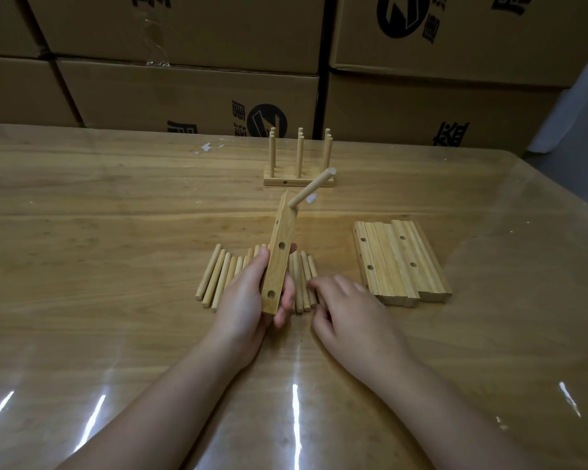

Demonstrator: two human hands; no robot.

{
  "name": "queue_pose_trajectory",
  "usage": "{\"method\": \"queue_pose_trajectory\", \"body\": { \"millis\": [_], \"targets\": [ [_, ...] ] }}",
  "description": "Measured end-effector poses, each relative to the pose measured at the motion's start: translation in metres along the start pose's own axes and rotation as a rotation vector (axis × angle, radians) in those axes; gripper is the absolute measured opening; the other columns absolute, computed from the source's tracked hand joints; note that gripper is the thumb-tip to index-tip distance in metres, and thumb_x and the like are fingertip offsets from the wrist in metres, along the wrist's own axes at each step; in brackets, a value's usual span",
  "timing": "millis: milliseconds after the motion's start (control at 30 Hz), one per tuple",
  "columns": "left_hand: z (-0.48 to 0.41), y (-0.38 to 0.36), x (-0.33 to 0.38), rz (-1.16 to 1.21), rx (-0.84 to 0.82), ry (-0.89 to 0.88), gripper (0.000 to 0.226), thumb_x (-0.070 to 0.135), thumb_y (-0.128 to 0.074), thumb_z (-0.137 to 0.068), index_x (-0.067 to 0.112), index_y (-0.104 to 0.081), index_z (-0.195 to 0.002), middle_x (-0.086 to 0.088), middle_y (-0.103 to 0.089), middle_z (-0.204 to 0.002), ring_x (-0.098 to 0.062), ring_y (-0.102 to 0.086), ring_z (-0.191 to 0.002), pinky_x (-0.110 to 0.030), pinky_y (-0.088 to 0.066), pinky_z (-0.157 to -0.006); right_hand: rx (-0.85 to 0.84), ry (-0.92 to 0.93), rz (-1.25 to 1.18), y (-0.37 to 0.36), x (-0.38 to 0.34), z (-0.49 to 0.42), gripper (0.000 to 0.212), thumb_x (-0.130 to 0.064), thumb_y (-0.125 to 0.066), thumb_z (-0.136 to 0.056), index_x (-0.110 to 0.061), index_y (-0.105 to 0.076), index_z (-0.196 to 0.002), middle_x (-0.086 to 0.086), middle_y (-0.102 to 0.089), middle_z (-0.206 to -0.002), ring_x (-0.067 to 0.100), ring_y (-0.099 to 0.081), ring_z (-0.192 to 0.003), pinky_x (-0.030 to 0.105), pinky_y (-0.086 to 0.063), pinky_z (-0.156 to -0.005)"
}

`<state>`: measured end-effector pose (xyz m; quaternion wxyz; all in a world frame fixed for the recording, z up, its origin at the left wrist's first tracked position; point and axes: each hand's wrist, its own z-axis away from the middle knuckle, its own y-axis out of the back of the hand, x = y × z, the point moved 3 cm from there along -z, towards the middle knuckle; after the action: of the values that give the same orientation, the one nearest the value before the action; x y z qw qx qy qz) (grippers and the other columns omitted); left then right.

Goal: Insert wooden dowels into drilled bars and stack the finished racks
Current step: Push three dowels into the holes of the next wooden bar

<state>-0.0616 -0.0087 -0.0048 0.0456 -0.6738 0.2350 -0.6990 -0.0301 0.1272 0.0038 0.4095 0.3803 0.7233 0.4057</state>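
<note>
The drilled bar (279, 262) is being held up off the counter (116, 215), standing on a slant with its near end low and its far end leaning away. The left hand (245, 310) is gripping its near half: the thumb is pressing on the left edge and the fingers (287, 296) are curling round the right edge, leaving the two near holes of the face showing between them. One dowel (311, 189) is sitting in the hole at the bar's far end and is pointing up and to the right. Just to the right of the bar, the right hand (350, 310) is hovering low, its fingers (319, 283) bending down onto the right end of the row of loose dowels (218, 276); whether they are pinching one is not clear. That row is lying flat on the counter beneath and behind both hands, fanning out to the left, and the bar and left hand are covering its middle. To the right, a pile of undowelled bars (401, 262) is lying side by side, some showing their holes. Farther back, beyond the held bar, a finished rack (297, 178) is standing with its dowels upright. A glossy clear sheet is covering the counter, and cardboard boxes (184, 89) are stacked along its far edge.
</note>
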Motion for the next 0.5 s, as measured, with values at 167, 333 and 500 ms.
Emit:
{"method": "queue_pose_trajectory", "body": {
  "millis": [167, 333, 500],
  "targets": [
    [0.000, 0.000, 0.000, 0.007, 0.000, 0.009, 0.045, 0.041, -0.028, -0.102, 0.018, -0.066, -0.106, -0.006, -0.047, -0.052, -0.014, -0.036, -0.035, -0.021, -0.035, -0.038, 0.057, -0.058, -0.046, 0.005, 0.001, 0.000, 0.030, -0.022, -0.047, -0.092, -0.024, -0.060, -0.119, -0.005, -0.050, -0.094, 0.009, -0.047, -0.084, 0.021, -0.037, -0.066],
    [0.000, 0.000, 0.000, -0.006, 0.009, 0.018, 0.045, 0.041, -0.029, -0.102, 0.013, -0.065, -0.105, -0.006, -0.048, -0.052, -0.015, -0.036, -0.036, -0.022, -0.035, -0.038, 0.284, -0.015, -0.251, 0.020, -0.004, 0.003, 0.026, -0.018, -0.045, -0.089, -0.010, -0.068, -0.096, 0.000, -0.052, -0.082, 0.010, -0.046, -0.068, 0.015, -0.031, -0.059],
    [0.000, -0.001, 0.000, -0.034, 0.009, 0.003, 0.046, 0.040, -0.030, -0.101, 0.005, -0.059, -0.101, -0.006, -0.048, -0.052, -0.016, -0.036, -0.035, -0.022, -0.034, -0.038, 0.371, 0.106, -0.408, 0.024, -0.007, 0.003, 0.023, -0.022, -0.051, -0.089, -0.006, -0.067, -0.090, 0.000, -0.053, -0.083, 0.009, -0.051, -0.068, 0.019, -0.044, -0.057]
  ]
}}
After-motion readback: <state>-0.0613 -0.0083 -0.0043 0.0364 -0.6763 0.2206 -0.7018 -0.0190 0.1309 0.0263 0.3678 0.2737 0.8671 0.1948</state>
